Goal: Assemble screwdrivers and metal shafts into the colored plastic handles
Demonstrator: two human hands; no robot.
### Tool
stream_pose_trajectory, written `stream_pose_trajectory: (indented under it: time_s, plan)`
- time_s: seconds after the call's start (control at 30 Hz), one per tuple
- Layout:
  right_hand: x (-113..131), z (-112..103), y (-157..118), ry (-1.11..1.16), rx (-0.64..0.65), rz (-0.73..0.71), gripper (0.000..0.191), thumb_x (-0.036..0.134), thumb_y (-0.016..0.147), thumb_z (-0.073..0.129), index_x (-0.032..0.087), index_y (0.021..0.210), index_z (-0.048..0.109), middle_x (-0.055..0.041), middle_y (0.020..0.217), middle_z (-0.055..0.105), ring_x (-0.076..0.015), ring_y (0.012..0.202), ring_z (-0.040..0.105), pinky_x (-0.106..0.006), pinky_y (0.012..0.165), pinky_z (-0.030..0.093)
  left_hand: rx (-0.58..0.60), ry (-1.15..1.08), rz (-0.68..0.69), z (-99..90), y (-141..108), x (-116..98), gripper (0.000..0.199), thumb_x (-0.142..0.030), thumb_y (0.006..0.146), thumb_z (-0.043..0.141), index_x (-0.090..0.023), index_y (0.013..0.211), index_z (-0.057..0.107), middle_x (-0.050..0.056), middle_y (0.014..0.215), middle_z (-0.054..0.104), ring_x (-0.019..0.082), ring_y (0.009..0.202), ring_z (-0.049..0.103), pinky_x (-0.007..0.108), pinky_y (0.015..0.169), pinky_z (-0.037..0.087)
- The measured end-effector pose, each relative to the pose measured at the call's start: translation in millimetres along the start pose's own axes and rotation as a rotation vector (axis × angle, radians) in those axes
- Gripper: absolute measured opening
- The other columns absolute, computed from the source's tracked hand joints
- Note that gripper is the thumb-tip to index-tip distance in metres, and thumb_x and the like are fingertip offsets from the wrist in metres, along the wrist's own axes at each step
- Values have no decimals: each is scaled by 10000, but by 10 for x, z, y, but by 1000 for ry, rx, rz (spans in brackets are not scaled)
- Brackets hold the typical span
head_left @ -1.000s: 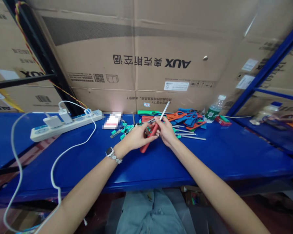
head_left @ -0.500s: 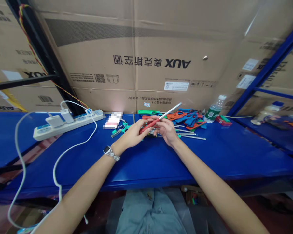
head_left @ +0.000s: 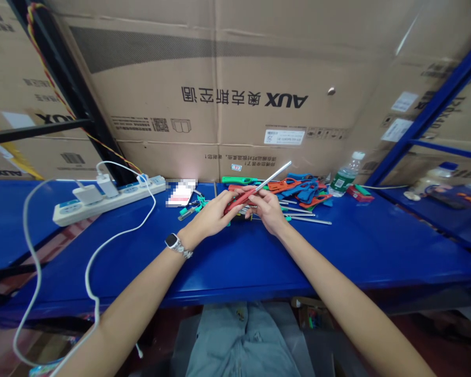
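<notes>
My left hand [head_left: 216, 213] is closed around the red handle of a long lighter-like tool [head_left: 273, 175], whose silver rod points up and to the right. My right hand [head_left: 270, 210] has its fingers bent round the same tool where the handle meets the rod. Behind and beneath the hands lie several metal rods [head_left: 306, 218], a green handle [head_left: 239, 180] and a pile of orange and blue plastic pieces [head_left: 306, 191]. Small teal parts [head_left: 199, 203] lie just left of my hands.
A white power strip [head_left: 110, 201] with plugs and a looping white cable is at the left. A phone [head_left: 182, 191] lies near the cardboard wall [head_left: 149, 68]. A water bottle [head_left: 346, 176] and a red box [head_left: 359, 193] stand at the right on the blue table [head_left: 337, 256].
The rod's tip has risen slightly. Both hands keep nearly the same place and hold on the red tool.
</notes>
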State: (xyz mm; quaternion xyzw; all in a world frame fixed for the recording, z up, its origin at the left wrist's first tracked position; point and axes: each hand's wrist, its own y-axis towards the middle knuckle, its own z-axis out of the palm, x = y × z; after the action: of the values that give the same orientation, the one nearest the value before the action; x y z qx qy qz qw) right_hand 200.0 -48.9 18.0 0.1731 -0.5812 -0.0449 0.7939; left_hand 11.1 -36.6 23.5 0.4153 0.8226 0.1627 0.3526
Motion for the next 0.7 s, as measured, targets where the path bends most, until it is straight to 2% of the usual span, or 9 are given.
stream_pose_trajectory:
  time_s: [0.2,0.37,0.57,0.7]
  plan:
    - [-61,127,-12,-40,-113,-13,310,379,712,769,206,947,663,-45,952,704,-171,737,659,-225,424,524,-23,-111,-112,45,24,-8,395,-446,1043,442,-191,1304,594,121,1196,697,233,1066,679,404,957,541]
    - [-118,197,-11,-35,-143,45,302,345,692,761,218,911,596,-9,835,655,-149,686,636,-198,399,492,15,-222,-216,66,39,19,401,-475,1030,446,-213,1276,623,96,1120,736,213,969,700,345,841,563]
    - [-176,229,-3,18,-148,63,223,294,726,661,238,892,523,10,776,645,-175,751,682,-261,530,575,57,-134,-237,88,49,-34,441,-514,1051,360,-231,1270,617,59,1006,727,208,873,687,331,793,524]
    - [-225,244,38,31,-189,77,199,286,753,624,252,915,514,28,712,630,-188,746,694,-290,569,587,84,35,-293,77,74,-105,422,-472,1077,268,-221,1174,593,36,851,697,224,784,684,329,730,493]
